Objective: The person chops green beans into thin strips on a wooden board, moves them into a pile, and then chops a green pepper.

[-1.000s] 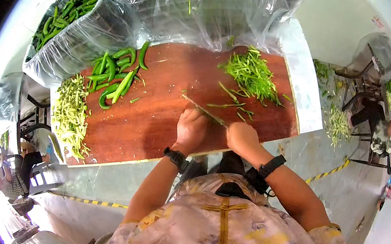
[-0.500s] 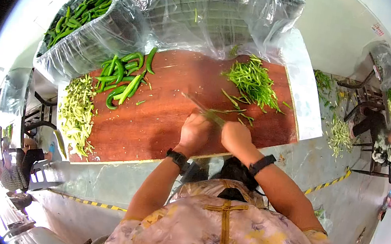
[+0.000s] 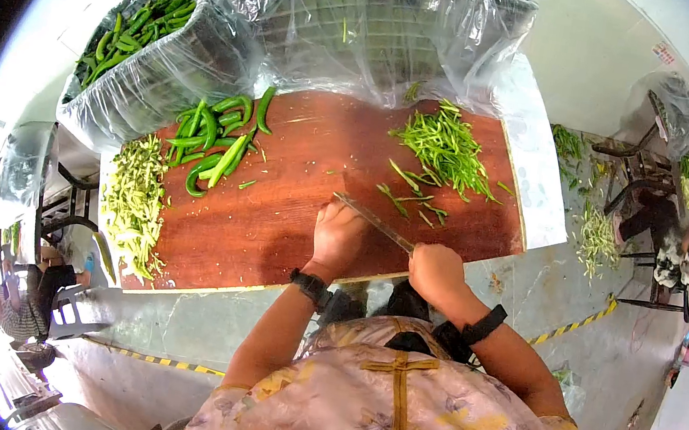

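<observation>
My right hand (image 3: 436, 272) is wrapped round the handle of a knife (image 3: 380, 225), whose narrow blade points left and away from me over the near part of the wooden board (image 3: 276, 206). My left hand (image 3: 338, 236) is curled closed at the blade's tip end; whatever its fingers hold, if anything, is hidden. Beyond the knife lie a few loose green strips (image 3: 411, 202) and a heap of cut green pepper strips (image 3: 449, 150). Whole and split green peppers (image 3: 215, 137) are grouped on the board's left half.
Pale cut pieces (image 3: 135, 205) are piled along the board's left edge. Plastic-lined crates (image 3: 368, 35) stand behind the board, and the left one holds many green peppers (image 3: 142, 32). Another person (image 3: 688, 251) sits at the far right. Striped tape (image 3: 583, 320) marks the floor.
My right hand has shifted right and toward me, drawing the knife with it, so the hands are farther apart. More green strips now lie at the near side of the heap.
</observation>
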`<state>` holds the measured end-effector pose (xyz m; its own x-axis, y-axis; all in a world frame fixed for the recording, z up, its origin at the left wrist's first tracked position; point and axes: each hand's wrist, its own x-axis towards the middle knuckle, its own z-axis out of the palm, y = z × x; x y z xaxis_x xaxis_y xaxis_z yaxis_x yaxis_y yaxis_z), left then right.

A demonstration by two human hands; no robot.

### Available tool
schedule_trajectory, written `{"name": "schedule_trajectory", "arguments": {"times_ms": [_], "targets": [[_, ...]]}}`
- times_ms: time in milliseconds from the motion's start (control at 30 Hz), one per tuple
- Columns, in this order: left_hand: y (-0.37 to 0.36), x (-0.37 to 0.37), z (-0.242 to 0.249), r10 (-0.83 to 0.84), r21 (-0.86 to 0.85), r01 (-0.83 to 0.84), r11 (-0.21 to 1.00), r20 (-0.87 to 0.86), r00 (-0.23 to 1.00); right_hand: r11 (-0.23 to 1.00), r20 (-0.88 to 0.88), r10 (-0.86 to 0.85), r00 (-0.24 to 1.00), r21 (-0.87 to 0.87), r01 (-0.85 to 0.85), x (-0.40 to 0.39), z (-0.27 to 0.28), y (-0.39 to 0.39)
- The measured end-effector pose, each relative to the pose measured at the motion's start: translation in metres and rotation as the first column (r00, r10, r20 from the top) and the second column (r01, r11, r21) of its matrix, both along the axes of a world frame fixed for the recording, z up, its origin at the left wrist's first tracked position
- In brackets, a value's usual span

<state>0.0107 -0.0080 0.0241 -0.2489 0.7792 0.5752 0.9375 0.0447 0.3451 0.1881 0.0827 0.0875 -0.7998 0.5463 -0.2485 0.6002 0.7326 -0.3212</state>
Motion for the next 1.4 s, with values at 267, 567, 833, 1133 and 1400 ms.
{"name": "schedule_trajectory", "arguments": {"times_ms": [267, 567, 833, 1133, 1400], "targets": [[-0.001, -0.003, -0.007, -0.006, 0.001, 0.006, 1.0, 0.105, 0.994, 0.997, 0.044, 0.001, 0.999, -0.082, 0.002, -0.006, 0.009, 0.001], [-0.003, -0.007, -0.006, -0.069, -0.086, 0.09, 0.992, 0.227, 0.972, 0.997, -0.003, -0.032, 0.999, -0.066, 0.032, -0.027, -0.02, 0.008], [-0.002, -0.004, -0.012, -0.102, 0.006, 0.103, 0.995, 0.183, 0.978, 0.998, 0.058, 0.0, 0.998, -0.055, 0.003, -0.008, -0.004, 0.004], [-0.003, -0.002, -0.011, -0.153, 0.044, 0.147, 0.988, 0.173, 0.973, 1.0, -0.112, -0.013, 0.994, 0.012, 0.015, -0.06, -0.019, 0.014], [-0.006, -0.003, -0.009, -0.084, 0.02, 0.083, 0.996, 0.088, 0.993, 0.998, -0.015, 0.032, 0.999, 0.057, -0.031, -0.01, 0.002, 0.003]]}}
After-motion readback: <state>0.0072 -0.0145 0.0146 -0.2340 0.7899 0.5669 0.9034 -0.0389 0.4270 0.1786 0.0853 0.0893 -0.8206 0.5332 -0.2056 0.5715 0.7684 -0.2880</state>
